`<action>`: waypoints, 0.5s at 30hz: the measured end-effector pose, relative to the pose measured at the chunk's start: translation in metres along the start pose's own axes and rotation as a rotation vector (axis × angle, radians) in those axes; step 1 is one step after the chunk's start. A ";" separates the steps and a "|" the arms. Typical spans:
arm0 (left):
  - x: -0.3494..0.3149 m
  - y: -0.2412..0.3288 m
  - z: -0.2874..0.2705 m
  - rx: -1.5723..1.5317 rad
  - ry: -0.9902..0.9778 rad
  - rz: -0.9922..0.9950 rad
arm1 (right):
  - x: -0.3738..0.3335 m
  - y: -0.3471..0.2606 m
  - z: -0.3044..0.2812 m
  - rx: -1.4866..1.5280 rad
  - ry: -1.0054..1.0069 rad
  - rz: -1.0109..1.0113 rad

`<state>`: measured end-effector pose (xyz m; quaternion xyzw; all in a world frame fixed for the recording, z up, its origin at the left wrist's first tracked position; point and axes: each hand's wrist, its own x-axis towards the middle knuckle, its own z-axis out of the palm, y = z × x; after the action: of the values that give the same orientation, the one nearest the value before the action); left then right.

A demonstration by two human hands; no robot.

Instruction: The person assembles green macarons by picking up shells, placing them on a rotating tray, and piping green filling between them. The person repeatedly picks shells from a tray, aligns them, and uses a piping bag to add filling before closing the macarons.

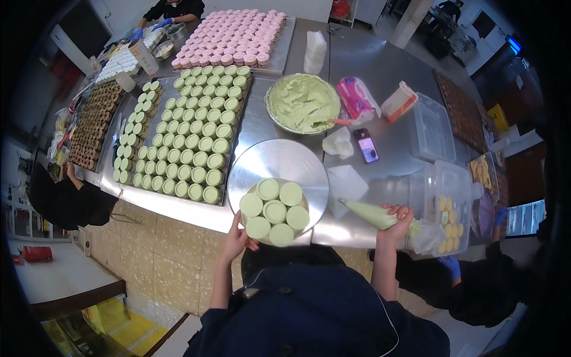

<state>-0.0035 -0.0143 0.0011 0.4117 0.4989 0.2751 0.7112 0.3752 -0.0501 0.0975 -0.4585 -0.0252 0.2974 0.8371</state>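
Note:
My left hand [236, 239] grips the near-left edge of a round plate [303, 204], its fingers partly hidden under it. On that plate sit several small round cakes with smooth green tops, and the middle cake [274, 212] shows a raised ring. The plate overlaps the near part of a large silver disc [300, 159] on the steel table. My right hand [397, 221] is closed around a piping bag [366, 213] of pale green cream, its tip pointing left, apart from the cakes. Farther back stands a bowl of green cream [300, 101] with a pinkish-red handle sticking out.
Left of the disc lies a tray of green-topped cakes [190, 143]; behind it, pink-topped cakes [232, 38]. A phone [366, 147], crumpled paper [338, 143] and clear plastic tubs [433, 128] are at right. Co-workers stand at left, right and far back.

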 end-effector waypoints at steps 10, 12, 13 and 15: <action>-0.021 -0.025 0.025 -0.183 0.224 0.053 | -0.001 0.029 0.019 -0.021 -0.023 0.105; -0.020 -0.024 0.027 -0.184 0.225 0.056 | -0.002 0.031 0.025 -0.027 -0.033 0.115; -0.019 -0.024 0.027 -0.181 0.225 0.048 | -0.002 0.031 0.027 -0.028 -0.030 0.120; -0.017 -0.023 0.027 -0.193 0.216 0.054 | -0.002 0.031 0.032 -0.020 -0.028 0.138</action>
<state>0.0154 -0.0480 -0.0066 0.3228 0.5326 0.3836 0.6819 0.3491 -0.0146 0.0921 -0.4634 -0.0081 0.3604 0.8095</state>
